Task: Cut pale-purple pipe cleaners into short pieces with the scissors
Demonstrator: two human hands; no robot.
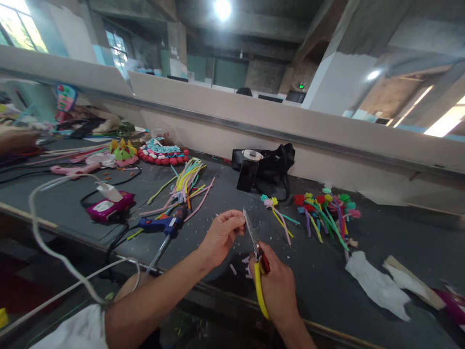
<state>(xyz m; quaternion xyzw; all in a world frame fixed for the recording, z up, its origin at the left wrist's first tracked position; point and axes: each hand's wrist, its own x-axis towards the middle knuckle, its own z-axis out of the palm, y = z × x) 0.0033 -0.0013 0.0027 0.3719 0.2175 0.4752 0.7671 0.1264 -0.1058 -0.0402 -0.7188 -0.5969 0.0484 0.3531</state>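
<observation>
My right hand point(281, 286) grips scissors point(260, 295) with yellow and red handles, their blades pointing up and away beside my left fingertips. My left hand point(224, 235) is closed in a pinch right by the blades; whatever is between its fingers is too small to make out. Below, on the dark table, lie several short pale pink cut pieces point(233, 269). Just beyond the scissors, a small bunch of pipe-cleaner flowers point(278, 213) rests with its stems toward me. A bigger group of colorful pipe-cleaner flowers point(323, 208) lies farther right.
A blue glue gun point(160, 223) and loose pipe cleaners point(189, 179) lie to the left, near a purple device point(111, 206) with a white cable. A black bag point(272, 162) stands against the partition. White paper point(378, 286) lies at right. Another person's hand point(18, 138) shows at far left.
</observation>
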